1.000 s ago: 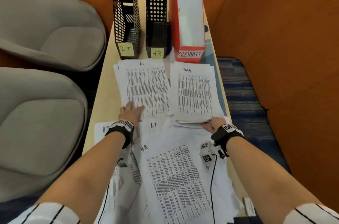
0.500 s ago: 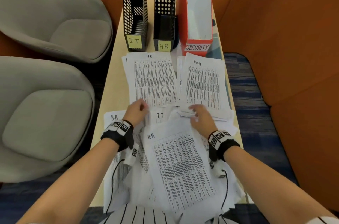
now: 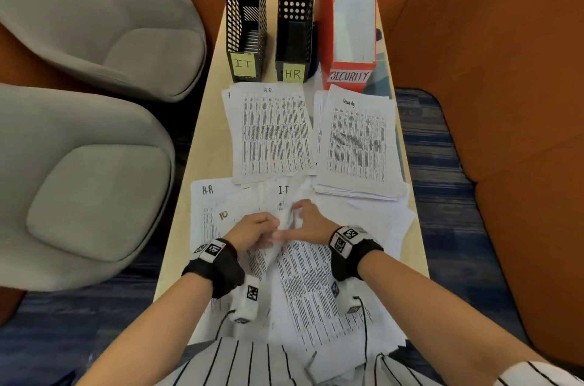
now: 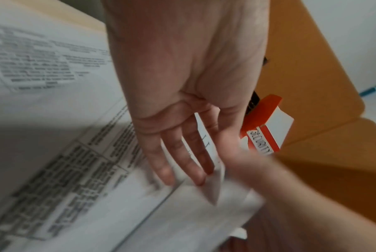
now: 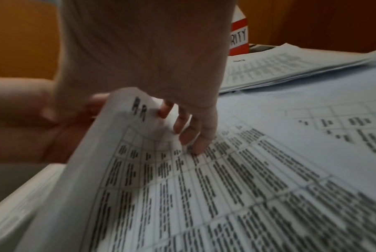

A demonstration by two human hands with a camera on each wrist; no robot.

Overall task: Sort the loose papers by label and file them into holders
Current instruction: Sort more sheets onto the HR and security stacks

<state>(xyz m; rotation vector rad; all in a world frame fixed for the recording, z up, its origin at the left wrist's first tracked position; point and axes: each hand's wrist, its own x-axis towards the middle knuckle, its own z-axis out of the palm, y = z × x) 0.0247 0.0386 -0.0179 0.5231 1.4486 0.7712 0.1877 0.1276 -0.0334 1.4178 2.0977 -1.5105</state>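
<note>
Both hands now meet mid-desk: right hand (image 3: 311, 221) pinches curled HR sheet (image 5: 139, 153); left hand (image 3: 252, 227) grip blurred, can't tell.

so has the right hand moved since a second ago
Yes. The right hand has left the near edge of the Security stack and shifted left to mid-table, now lifting the HR sheet beside the left hand.

From the head we look steeply down the tabletop (image 3: 208, 145) toward the holders; each wrist camera sits close behind its fingers — both wrist views share the red SECURITY holder (image 4: 266, 134) with ours.
</note>
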